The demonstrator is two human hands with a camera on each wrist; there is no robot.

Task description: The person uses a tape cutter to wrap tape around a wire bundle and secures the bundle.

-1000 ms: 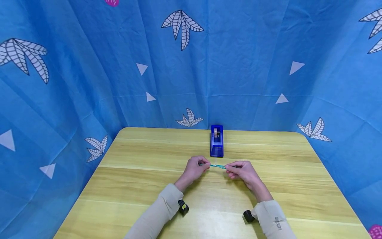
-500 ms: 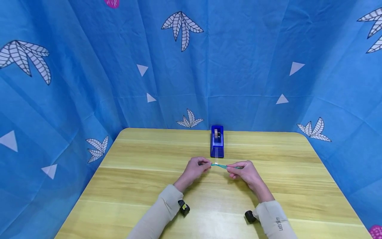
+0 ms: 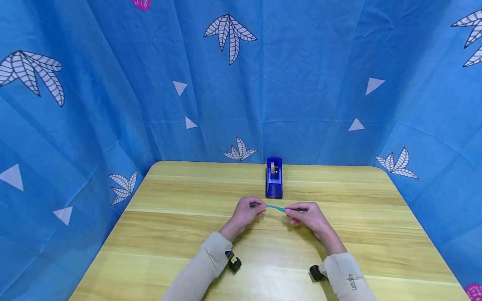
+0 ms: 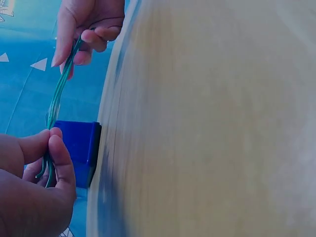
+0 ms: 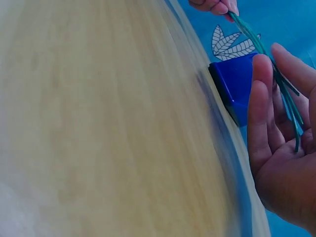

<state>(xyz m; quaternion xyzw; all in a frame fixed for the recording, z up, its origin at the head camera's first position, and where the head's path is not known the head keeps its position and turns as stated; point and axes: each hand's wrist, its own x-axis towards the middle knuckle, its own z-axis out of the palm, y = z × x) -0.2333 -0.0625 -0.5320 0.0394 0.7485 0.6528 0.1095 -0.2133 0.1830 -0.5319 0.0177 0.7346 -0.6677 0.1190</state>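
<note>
Green strands, thin and smooth, in a gently curved bundle (image 3: 275, 207) span both hands above the wood-grain tabletop (image 3: 169, 240). The left hand (image 3: 246, 212) pinches one end, fingers closed on it. Beyond—a glossy blue plastic dispenser (image 3: 278, 192) holding a tape roll (image 3: 273, 168); its clear strip, earlier stretched to the strands, now stops short. The right hand (image 3: 306, 215) pinches the other end, tips loose.

On my beige right sleeve (image 3: 340, 267), small dark lettering (image 3: 352, 281) is printed sideways, running upward in the head view: it begins "Lets", and the letters after that are too small to read surely.
</note>
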